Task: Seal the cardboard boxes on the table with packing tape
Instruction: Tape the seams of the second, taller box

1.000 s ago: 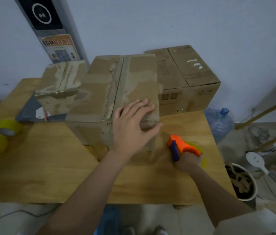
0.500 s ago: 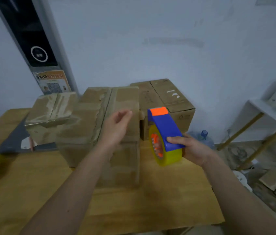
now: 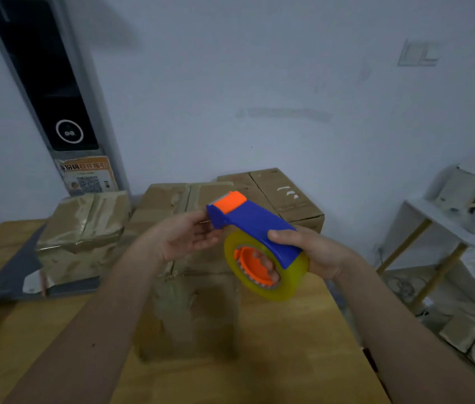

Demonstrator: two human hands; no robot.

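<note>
Boxes [image 3: 189, 287] on the desk [image 3: 288, 345] look heavily taped; right hand [image 3: 315, 252] fingers clamp the dispenser [image 3: 253, 225], left hand [image 3: 184, 237] fingers curled at its cutter, apparently finding the tape end.

Legible markings as I see them from the head view. A paper notice [image 3: 87, 175] is stuck to the grey upright panel [image 3: 55, 91] by the wall: it carries a headline in Chinese characters, partly orange, too blurred for me to read, with a QR code beneath. On the panel's black face I see a white ring symbol [image 3: 69, 131]. The rear cardboard box [image 3: 283, 196] bears small white marks on its top flap, which I cannot make out.
</note>
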